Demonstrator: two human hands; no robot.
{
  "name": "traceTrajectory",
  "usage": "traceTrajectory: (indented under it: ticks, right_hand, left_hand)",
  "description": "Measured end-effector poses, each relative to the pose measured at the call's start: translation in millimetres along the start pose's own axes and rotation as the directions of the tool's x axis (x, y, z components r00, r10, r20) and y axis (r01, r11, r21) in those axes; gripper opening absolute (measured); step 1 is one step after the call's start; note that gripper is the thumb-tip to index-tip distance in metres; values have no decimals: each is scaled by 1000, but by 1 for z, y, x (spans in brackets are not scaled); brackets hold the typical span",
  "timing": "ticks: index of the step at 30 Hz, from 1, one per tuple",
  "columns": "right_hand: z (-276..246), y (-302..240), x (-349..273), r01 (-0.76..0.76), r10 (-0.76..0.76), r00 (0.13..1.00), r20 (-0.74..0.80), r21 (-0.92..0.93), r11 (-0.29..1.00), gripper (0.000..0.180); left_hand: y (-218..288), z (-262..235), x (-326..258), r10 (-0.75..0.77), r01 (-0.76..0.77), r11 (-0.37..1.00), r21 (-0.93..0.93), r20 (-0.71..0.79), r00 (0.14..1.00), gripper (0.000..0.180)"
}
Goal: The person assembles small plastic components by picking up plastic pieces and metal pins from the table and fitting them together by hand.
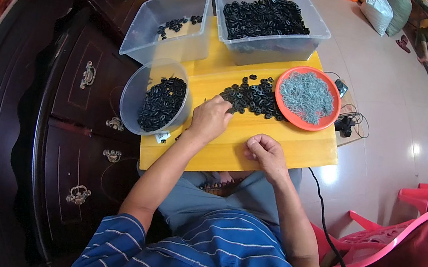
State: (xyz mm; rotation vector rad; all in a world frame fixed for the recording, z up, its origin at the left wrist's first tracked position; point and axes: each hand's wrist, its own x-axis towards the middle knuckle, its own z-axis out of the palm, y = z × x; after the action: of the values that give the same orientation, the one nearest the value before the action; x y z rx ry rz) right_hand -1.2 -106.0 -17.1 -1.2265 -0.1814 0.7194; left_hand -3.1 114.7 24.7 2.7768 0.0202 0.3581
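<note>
Rings (260, 99), small, black and oval, are heaped on the yellow worktop (210, 153), close against the orange plate (336, 110) of thin grey pieces (306, 95). By their look they are judged light, stiff and hardly fragile, perhaps slick where smooth; each is best pinched at its outer rim, between thumb and fingertip. The left hand (210, 118) is stretched, back upward, to the left end of the heap, its fingers bunched narrowly; whether a ring is held cannot be told. The right hand (267, 154) is poised near the front edge, thumb laid over curled fingers; anything pinched there is hidden.
</note>
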Motion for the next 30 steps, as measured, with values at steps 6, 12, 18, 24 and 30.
traceTrajectory:
  ticks: [6,12,18,24,30]
  right_hand:
    - [-1,0,0,-14,14,1000,-8,-6,1000,19]
    - [-1,-3,1,-11,12,1000,-24,63,998,19]
    - [-4,-1,4,25,-10,998,-55,280,960,23]
    - [-14,1,-3,73,-30,993,-111,411,908,24]
    - [-36,-3,-12,213,-143,950,-277,245,946,19]
  left_hand:
    - [2,9,0,17,-17,1000,-2,15,1000,11]
    - [23,12,-6,79,-90,967,-238,-53,995,8]
    - [68,4,-16,168,-192,909,-371,-97,981,10]
    - [97,7,-16,195,-215,899,-382,-92,977,10]
    - [109,6,9,138,-54,828,-559,110,984,15]
